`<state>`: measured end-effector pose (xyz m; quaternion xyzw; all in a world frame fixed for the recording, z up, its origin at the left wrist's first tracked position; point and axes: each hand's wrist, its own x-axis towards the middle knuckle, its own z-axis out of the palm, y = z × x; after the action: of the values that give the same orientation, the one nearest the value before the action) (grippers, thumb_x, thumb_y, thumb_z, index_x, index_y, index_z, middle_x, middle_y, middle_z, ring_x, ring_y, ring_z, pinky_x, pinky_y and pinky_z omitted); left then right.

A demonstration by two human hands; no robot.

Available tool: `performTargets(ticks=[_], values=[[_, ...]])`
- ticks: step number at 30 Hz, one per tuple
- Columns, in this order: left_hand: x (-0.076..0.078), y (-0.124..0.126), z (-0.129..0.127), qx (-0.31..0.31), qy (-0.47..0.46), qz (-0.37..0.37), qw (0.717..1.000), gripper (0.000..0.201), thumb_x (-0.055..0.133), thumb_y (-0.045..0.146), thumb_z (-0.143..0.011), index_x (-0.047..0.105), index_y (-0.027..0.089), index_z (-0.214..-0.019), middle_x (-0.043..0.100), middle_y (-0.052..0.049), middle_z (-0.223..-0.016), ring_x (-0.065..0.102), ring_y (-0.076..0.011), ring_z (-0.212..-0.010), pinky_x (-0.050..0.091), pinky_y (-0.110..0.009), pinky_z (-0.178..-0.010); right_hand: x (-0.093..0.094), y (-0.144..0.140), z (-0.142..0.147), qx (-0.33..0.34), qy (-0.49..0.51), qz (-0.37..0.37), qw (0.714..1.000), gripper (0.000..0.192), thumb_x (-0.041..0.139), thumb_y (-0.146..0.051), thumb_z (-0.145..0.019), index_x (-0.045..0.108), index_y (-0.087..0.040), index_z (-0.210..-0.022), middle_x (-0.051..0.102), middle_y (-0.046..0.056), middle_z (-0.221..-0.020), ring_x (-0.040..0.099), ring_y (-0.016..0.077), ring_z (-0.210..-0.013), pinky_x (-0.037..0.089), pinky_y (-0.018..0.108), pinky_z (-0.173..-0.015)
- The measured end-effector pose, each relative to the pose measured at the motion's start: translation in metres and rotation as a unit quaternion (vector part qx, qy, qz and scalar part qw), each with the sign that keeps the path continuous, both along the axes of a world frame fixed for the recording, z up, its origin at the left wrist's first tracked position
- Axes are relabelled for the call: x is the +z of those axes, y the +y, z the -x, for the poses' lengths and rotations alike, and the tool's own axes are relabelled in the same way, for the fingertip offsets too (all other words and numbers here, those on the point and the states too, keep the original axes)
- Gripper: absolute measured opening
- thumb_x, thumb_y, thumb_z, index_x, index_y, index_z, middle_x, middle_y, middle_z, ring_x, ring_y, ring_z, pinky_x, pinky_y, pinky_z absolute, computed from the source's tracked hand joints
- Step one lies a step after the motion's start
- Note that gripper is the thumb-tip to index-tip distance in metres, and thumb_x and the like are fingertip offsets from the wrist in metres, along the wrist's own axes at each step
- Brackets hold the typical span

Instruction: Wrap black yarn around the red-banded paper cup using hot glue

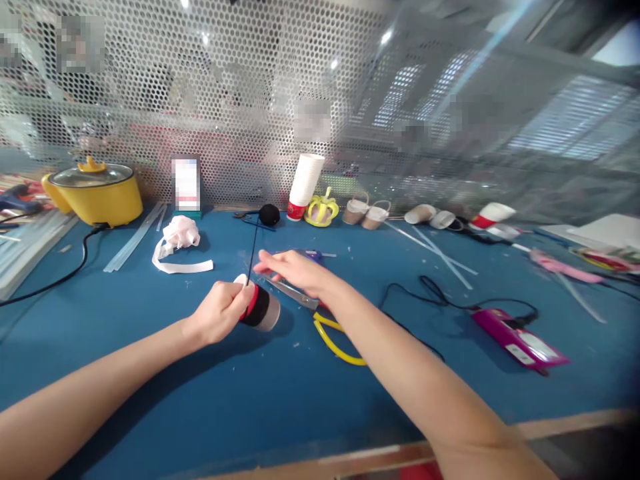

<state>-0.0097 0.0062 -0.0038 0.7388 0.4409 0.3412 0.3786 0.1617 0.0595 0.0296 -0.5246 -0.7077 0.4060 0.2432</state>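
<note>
My left hand [220, 310] grips a paper cup [261, 308] lying on its side, partly wrapped in black yarn with a red band showing. A black strand [254, 250] runs from the cup up to a black yarn ball [269, 214] at the back of the blue table [200, 400]. My right hand [295, 270] hovers just right of the cup, fingers stretched toward the strand, above a pair of scissors [300, 295] with yellow handles [337, 340]. Whether it pinches the strand is not visible.
A yellow electric pot [95, 192] with its cord stands back left, next to clear glue sticks [135, 239]. White ribbon [177, 243], a stack of paper cups [304, 185], a yellow crown [321, 210], cup baskets [367, 212] and a pink glue gun [520, 339] with black cable lie around.
</note>
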Motion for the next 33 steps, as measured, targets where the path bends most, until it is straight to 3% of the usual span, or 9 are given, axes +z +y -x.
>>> performTargets(ticks=[3,7,14,22,33], values=[[-0.001,0.001,0.000,-0.002,0.003,0.006,1.000,0.043,0.032,0.044,-0.083,0.032,0.018,-0.048,0.031,0.004,-0.047,0.027,-0.0078,-0.048,0.024,-0.023,-0.046,-0.005,-0.010,0.024,0.039,0.147,0.030,0.988,0.034,0.058,-0.049,-0.072,0.065,-0.015,-0.073,0.065,0.002,-0.073,0.055,0.0110,-0.067,0.041,0.024,-0.063],[0.000,0.004,0.000,0.008,-0.047,0.063,0.997,0.044,0.032,0.048,-0.081,0.032,0.018,-0.050,0.030,0.005,-0.048,0.027,-0.0080,-0.049,0.024,-0.023,-0.047,-0.005,-0.016,0.022,-0.019,0.210,0.005,0.978,0.025,0.062,-0.040,-0.068,0.058,-0.016,-0.066,0.059,-0.001,-0.067,0.048,0.0090,-0.060,0.039,0.023,-0.061],[0.009,0.006,-0.004,0.045,-0.105,0.156,0.981,0.040,0.036,0.051,-0.074,0.035,0.018,-0.051,0.032,0.005,-0.048,0.029,-0.0090,-0.049,0.025,-0.024,-0.047,0.002,-0.023,0.006,-0.054,0.153,-0.088,0.983,0.024,0.054,-0.039,-0.076,0.055,-0.016,-0.070,0.053,-0.001,-0.065,0.044,0.0101,-0.060,0.036,0.024,-0.059],[0.011,0.002,-0.006,0.036,-0.104,0.163,0.980,0.038,0.036,0.047,-0.075,0.032,0.019,-0.050,0.030,0.005,-0.047,0.027,-0.0080,-0.047,0.024,-0.024,-0.046,0.003,-0.026,0.003,-0.046,0.091,-0.157,0.982,0.025,0.050,-0.037,-0.081,0.054,-0.015,-0.070,0.052,-0.001,-0.065,0.044,0.0100,-0.059,0.036,0.024,-0.059],[0.011,0.002,-0.007,0.055,-0.094,0.180,0.978,0.038,0.037,0.048,-0.073,0.032,0.018,-0.050,0.029,0.005,-0.046,0.027,-0.0081,-0.048,0.024,-0.024,-0.048,0.008,-0.027,0.000,-0.034,0.067,-0.186,0.980,0.024,0.049,-0.035,-0.082,0.053,-0.016,-0.069,0.053,-0.001,-0.063,0.045,0.0106,-0.058,0.037,0.024,-0.058]])
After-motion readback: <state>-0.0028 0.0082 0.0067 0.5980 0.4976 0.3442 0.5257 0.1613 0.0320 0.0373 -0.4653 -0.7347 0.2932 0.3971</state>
